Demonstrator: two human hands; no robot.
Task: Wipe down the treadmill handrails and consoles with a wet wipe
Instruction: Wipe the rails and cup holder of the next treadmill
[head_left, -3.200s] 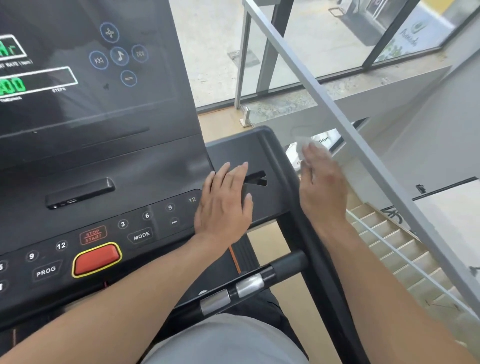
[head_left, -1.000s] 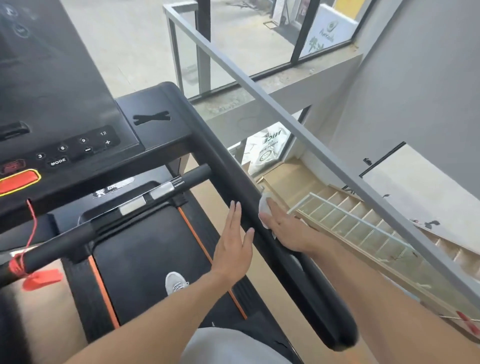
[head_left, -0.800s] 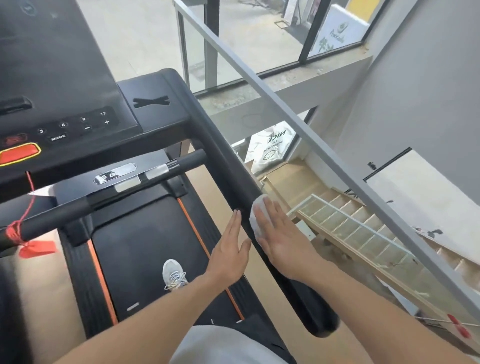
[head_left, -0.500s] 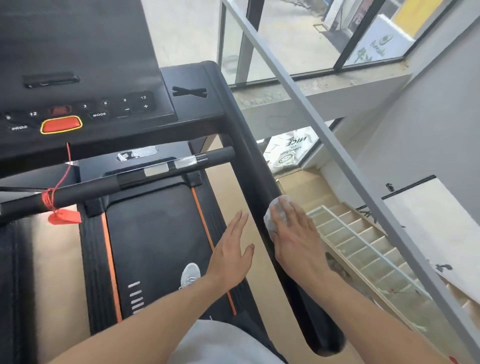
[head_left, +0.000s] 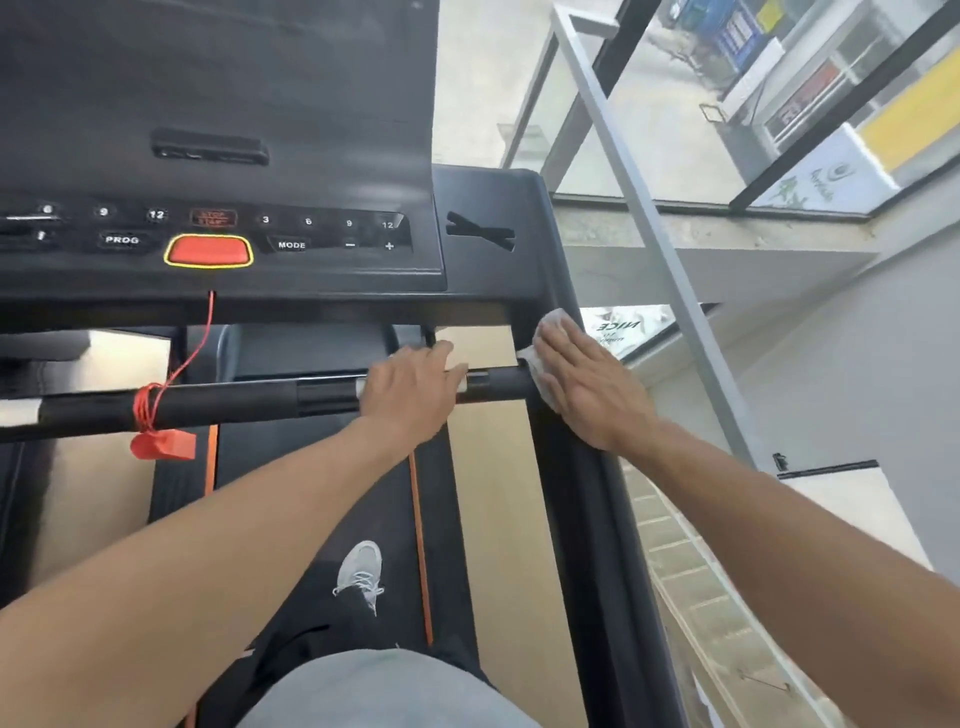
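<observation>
The left hand reaches forward palm down and rests over the black crossbar, its fingers bent loosely over the far side onto a silver sensor strip, with how firmly they hold not clear. To its right, the right hand lies flat with straight fingers pressing the crumpled white wet wipe against the top of the right handrail, just below the console corner. Console keys read PROG and MODE, with numbers 3, 6, 9, 12 above.
</observation>
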